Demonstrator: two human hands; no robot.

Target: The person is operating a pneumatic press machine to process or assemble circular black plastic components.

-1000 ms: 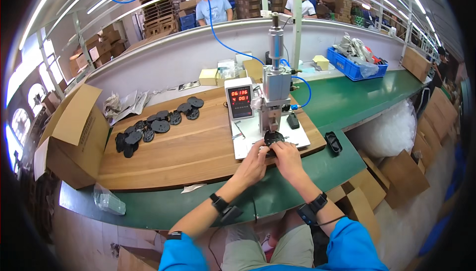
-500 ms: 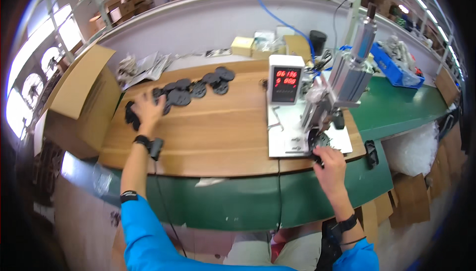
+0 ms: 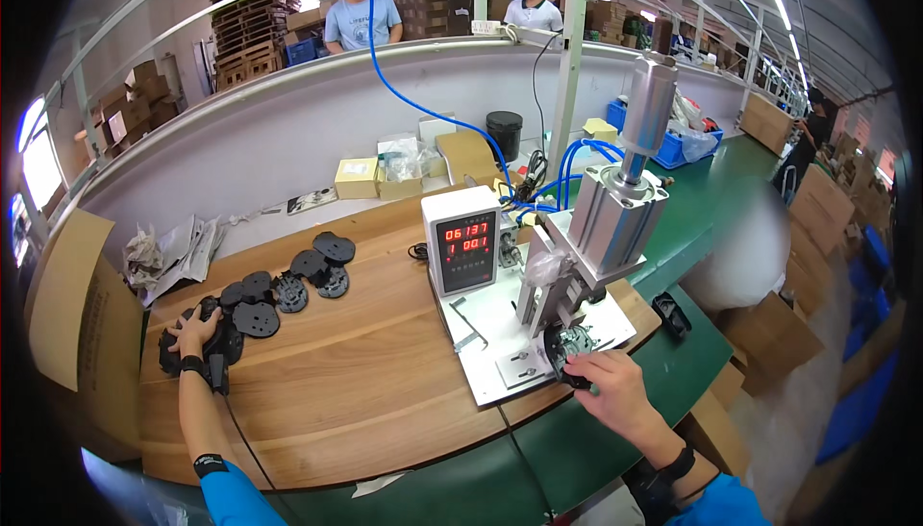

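My left hand (image 3: pixel 195 334) is at the left end of the wooden board, its fingers curled onto a black plastic part (image 3: pixel 208 309) in a cluster. From there, a row of flat, rounded black parts (image 3: pixel 256 319) runs toward the back. My right hand (image 3: pixel 615 389) pinches the near edge of a round black part (image 3: pixel 558 353), which stands under the head of a metal bench press (image 3: pixel 577 281). Grey detail shows on this part's inner face. The fingertips partly cover its rim.
A control box (image 3: pixel 464 242) with a red lit display stands left of the press. A cardboard box (image 3: pixel 91 334) borders the board's left end. A black part (image 3: pixel 671 316) lies on the green table at right. Two people stand beyond the partition. Cables cross the front edge.
The view has swung to the right and upward. My left hand has come down from above onto the black parts and closed. My right hand stays at the part under the press; the display digits differ.
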